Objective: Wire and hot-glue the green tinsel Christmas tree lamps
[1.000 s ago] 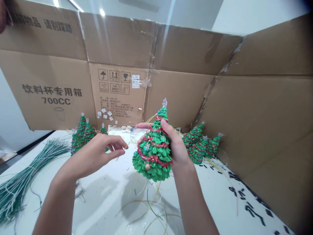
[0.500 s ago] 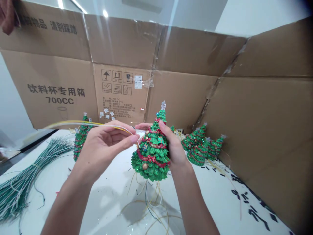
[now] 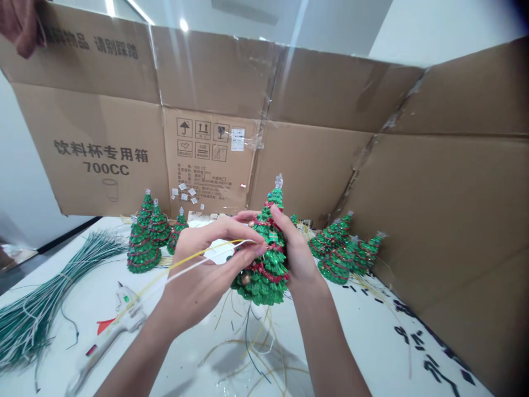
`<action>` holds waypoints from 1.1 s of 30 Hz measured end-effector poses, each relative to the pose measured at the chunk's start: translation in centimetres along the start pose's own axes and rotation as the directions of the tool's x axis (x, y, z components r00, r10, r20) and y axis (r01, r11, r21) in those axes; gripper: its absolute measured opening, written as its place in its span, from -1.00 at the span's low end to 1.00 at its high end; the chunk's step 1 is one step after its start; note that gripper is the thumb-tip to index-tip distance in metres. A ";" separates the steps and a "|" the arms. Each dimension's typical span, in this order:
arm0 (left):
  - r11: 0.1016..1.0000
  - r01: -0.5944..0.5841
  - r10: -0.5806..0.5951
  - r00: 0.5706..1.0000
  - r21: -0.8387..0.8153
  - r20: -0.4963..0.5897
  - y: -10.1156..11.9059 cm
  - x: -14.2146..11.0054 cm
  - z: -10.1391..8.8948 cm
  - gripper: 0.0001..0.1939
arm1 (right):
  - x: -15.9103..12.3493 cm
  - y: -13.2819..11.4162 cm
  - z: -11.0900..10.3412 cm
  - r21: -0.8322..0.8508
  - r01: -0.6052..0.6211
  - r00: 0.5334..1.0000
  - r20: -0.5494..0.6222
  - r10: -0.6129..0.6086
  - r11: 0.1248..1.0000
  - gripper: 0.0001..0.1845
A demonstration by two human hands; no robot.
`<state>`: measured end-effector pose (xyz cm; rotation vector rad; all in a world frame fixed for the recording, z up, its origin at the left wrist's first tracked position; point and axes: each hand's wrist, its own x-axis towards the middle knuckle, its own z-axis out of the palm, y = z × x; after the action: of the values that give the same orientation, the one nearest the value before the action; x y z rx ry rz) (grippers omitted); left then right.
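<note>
- Over a white table, both hands work close together at the middle of the view.
- Right hand is clenched around a glittery green Christmas tree, holding it upright above the table; red garland winds around the tree.
- Left hand grasps a pair of wires, one yellow and one white, pinching them against the tree's side (exactly where their ends go is hidden behind the fingers).
- Below the tree, loose wires trail down and lie across the table.
- Left of the hands stand small green trees, with a bundle of green wires and a white glue gun lying on the table.
- Right of the hands, more small green trees stand against the cardboard, and black bits lie scattered near its foot.
- Behind it all rises a big opened cardboard box, printed with Chinese text and "700CC"; another person's hand grips its top corner.
</note>
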<state>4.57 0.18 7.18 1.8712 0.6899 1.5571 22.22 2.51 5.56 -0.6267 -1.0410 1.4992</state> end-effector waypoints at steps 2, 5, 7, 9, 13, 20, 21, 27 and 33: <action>0.998 -0.016 0.016 1.000 0.054 -0.004 0.0 0.0 0.1 -0.95 | 0.0 0.0 0.0 -0.005 0.008 1.000 -0.008 -0.008 1.000 -0.55; 0.994 -0.041 0.042 0.999 0.102 -0.007 0.0 0.0 0.1 -0.94 | 0.0 -0.1 0.0 -0.022 0.023 1.000 -0.018 -0.023 1.000 -0.54; 0.993 -0.062 0.062 0.998 0.099 0.001 0.1 0.0 0.0 -0.96 | 0.0 -0.2 0.0 -0.035 0.031 0.999 -0.021 -0.031 0.999 -0.52; 0.993 -0.077 0.075 0.997 0.087 0.025 0.0 0.0 -0.2 -0.97 | 0.0 -0.3 0.1 -0.050 0.041 0.999 -0.029 -0.042 0.998 -0.51; 0.981 -0.137 0.131 0.990 0.140 0.056 -0.1 -0.2 -0.6 -0.94 | 0.0 -0.5 0.2 -0.064 0.039 0.998 -0.056 -0.042 0.997 -0.48; 0.941 -0.231 0.212 0.972 0.248 0.102 0.5 -0.1 -1.1 -0.89 | -0.1 -0.7 0.6 -0.066 0.049 0.995 -0.082 -0.055 0.997 -0.50; 0.930 -0.253 0.231 0.966 0.265 0.112 0.6 -0.1 -1.2 -0.89 | -0.1 -0.7 0.6 -0.071 0.052 0.995 -0.079 -0.057 0.996 -0.50; 0.808 -0.421 0.391 0.906 0.412 0.161 0.8 -0.5 -1.1 -0.85 | 0.0 -0.4 0.4 -0.077 0.057 0.995 -0.072 -0.062 0.995 -0.50; 0.704 -0.506 0.473 0.858 0.498 0.201 0.9 -0.9 -0.4 -0.83 | 0.0 -0.1 0.5 -0.058 0.088 0.989 -0.115 -0.094 0.994 -0.51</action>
<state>4.08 -1.00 7.29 2.6934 0.6808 1.7346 21.85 2.38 5.93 -0.6875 -1.0080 1.3433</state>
